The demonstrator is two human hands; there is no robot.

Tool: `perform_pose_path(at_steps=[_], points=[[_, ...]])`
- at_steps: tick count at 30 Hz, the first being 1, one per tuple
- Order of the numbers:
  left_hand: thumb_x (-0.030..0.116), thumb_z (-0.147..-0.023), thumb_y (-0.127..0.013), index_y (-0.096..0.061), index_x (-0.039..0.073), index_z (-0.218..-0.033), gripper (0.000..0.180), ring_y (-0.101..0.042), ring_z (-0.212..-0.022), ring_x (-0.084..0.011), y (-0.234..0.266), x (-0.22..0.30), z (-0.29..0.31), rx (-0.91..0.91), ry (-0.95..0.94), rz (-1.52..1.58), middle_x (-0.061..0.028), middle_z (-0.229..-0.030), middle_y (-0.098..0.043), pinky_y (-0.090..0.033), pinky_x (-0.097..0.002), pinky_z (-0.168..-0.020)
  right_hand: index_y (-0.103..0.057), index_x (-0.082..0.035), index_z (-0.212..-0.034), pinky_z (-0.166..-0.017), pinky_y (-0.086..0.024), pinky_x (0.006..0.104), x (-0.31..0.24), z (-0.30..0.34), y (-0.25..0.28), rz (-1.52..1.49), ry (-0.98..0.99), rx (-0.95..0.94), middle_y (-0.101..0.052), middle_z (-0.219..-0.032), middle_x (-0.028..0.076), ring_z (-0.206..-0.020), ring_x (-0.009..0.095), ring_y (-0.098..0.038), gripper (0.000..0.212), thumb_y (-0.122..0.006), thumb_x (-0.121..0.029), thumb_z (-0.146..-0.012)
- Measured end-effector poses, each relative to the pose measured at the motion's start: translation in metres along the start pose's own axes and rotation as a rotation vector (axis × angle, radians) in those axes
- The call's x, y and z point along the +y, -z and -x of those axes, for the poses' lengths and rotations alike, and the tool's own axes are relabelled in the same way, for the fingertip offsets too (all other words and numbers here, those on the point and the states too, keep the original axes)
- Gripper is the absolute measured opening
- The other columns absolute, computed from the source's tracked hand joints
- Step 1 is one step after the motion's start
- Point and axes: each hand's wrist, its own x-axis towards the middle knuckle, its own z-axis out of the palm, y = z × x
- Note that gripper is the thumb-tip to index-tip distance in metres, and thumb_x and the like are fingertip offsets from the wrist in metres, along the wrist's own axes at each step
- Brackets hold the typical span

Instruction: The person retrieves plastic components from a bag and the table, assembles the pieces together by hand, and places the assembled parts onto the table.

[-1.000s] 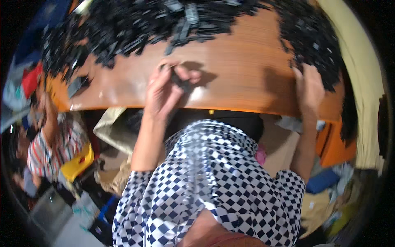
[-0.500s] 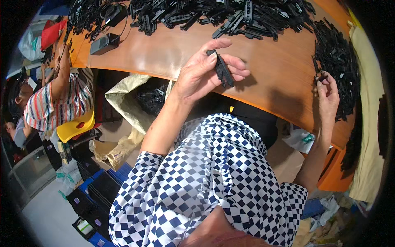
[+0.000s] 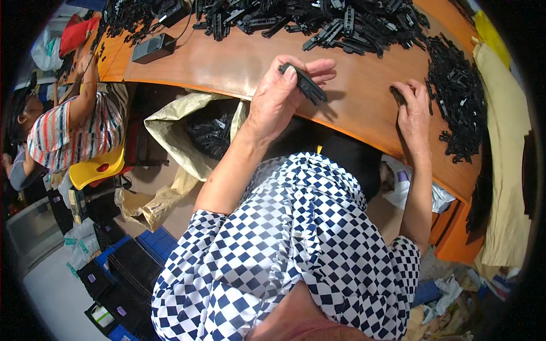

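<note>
1. Black, long, narrow plastic-looking part (image 3: 305,86) is slanting across the person's left hand (image 3: 270,102), above the near side of the brown, wood-grained table (image 3: 364,79).
2. The left hand is clamping this part under its thumb, while its fingers are reaching out past it.
3. The right hand (image 3: 416,111) is bending its fingers around a small, slim, dark piece (image 3: 398,95) that is showing at the fingertips; whether the hand is touching the tabletop, one cannot tell.
4. Both hands are working well apart, with bare tabletop lying between them.
5. Just right of the right hand, a heap of small, thin, black pieces (image 3: 459,96) is spreading along the table's right side.
6. Beyond the left hand, a broad pile of long, black, slotted parts (image 3: 335,28) is covering the far side.
7. Farther left, a dark grey, box-shaped device (image 3: 153,49) is resting on the table near a black cable.
8. Below the table edge, an open, cream-coloured woven sack (image 3: 176,122) is holding more black parts (image 3: 211,136).
9. The person is wearing a navy-and-white checked top (image 3: 284,238).
10. At far left, a co-worker in a striped, short-sleeved shirt (image 3: 77,131) is sitting on a yellow plastic seat (image 3: 96,170), reaching toward the table.
11. Along the right rim, a long, pale yellow cloth (image 3: 506,153) is hanging beside the table.
</note>
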Motion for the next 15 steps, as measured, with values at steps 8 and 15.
perform_pose_path(at_steps=[8,15], points=[[0.03,-0.098,-0.047,-0.044,0.009,-0.105,0.023,-0.043,-0.126,-0.0355,-0.026,-0.005,0.001,0.043,-0.154,-0.086,-0.0257,-0.135,-0.044,-0.036,-0.0431,-0.103,-0.054,-0.005,-0.115,-0.082,-0.045,0.0378,-0.134,-0.002,0.027,-0.649,-0.018,0.006,-0.062,-0.101,0.011,-0.09,0.029,-0.061,0.049,-0.076,-0.021,-0.075],[0.031,-0.096,-0.052,-0.045,0.007,-0.114,0.031,-0.049,-0.121,-0.0308,-0.026,0.001,0.011,-0.033,-0.11,-0.111,-0.0262,-0.132,-0.047,-0.042,-0.042,-0.1,-0.061,0.001,-0.097,-0.063,-0.054,0.0273,-0.156,-0.011,0.01,-0.754,-0.007,0.142,-0.066,-0.088,0.011,-0.073,0.017,-0.067,0.025,-0.075,-0.007,-0.077]])
